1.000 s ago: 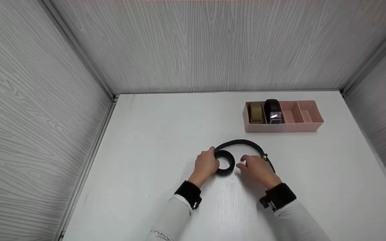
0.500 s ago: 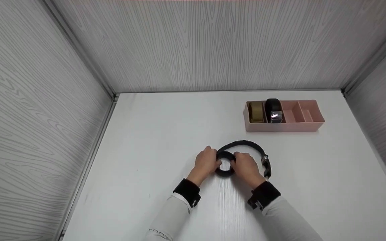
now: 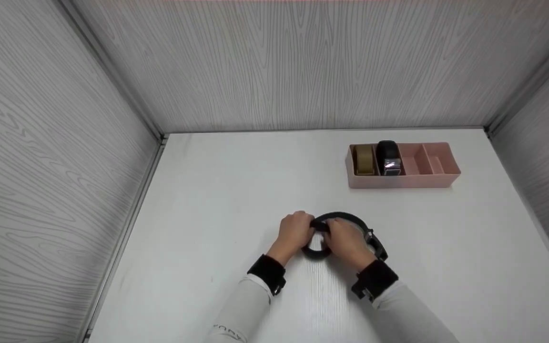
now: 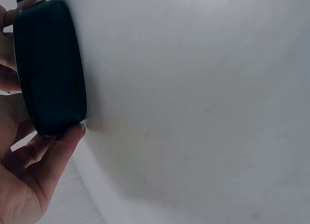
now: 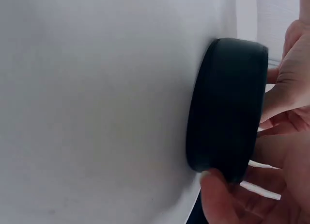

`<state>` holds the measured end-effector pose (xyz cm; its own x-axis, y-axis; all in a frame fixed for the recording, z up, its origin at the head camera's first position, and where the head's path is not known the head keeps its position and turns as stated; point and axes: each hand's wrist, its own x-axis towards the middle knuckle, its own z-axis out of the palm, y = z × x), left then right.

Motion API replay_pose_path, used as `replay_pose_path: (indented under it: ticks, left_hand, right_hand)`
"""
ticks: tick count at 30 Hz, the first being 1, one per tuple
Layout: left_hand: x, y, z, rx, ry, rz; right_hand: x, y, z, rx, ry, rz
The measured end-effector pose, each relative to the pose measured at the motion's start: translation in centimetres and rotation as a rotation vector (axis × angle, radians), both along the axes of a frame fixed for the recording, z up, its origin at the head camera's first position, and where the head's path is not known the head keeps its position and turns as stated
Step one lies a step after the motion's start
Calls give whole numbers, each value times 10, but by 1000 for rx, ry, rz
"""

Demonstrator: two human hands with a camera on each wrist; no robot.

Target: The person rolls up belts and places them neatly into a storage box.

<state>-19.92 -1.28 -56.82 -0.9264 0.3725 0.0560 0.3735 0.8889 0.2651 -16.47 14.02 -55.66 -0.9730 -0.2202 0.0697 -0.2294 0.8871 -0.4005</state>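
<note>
A black belt lies part rolled on the white table, its coil [image 3: 316, 255] between both hands. From the coil the loose strap [image 3: 343, 216] curves round the far side of my right hand to the metal buckle [image 3: 369, 235]. My left hand [image 3: 295, 231] grips the coil's left side; in the left wrist view a fingertip presses the edge of the roll [image 4: 51, 69]. On the right side my right hand [image 3: 349, 242] holds the coil, thumb within the ring. The right wrist view has the roll [image 5: 227, 107] standing on its edge, fingers around it. My palms hide part of the coil.
A pink divided box [image 3: 398, 181] stands at the back right. In its left compartments sit a rolled tan belt [image 3: 364, 159] and a rolled black belt [image 3: 387, 150] with a shiny buckle. Grey wood-grain walls [image 3: 265, 66] enclose the table's back and sides.
My right hand has moved left from beside the coil and taken hold of it. The loose strap's curve has drawn in closer to the hands. The left hand keeps its hold.
</note>
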Motion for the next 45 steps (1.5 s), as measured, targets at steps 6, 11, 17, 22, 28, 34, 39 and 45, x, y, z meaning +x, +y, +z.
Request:
replay_pose_path:
  ticks: [6,11,17,22,28,34,39,45]
  left_hand:
    - [4,6,0,3,1,48]
    - [5,8,0,28,-66,30]
    - [3,7,0,11,-35,25]
    - [2,8,-1,-24,-40,12]
    - [1,7,0,4,-110,14]
    - [5,9,-1,43,-132,85]
    - [5,10,1,50,-114,120]
    - [0,4,3,15,-87,34]
  right_hand:
    - [5,1,2,-5,-2,-60]
    - [0,2,1,117,21,-27]
    - [-9,7,-1,85,32,46]
    - [-9,17,1,29,-55,86]
    - [-8,29,7,6,-134,45]
    - [-3,30,9,3,-187,-15]
    - [-1,21,10,-42,-232,-78]
    - [-3,15,4,4,-130,-28]
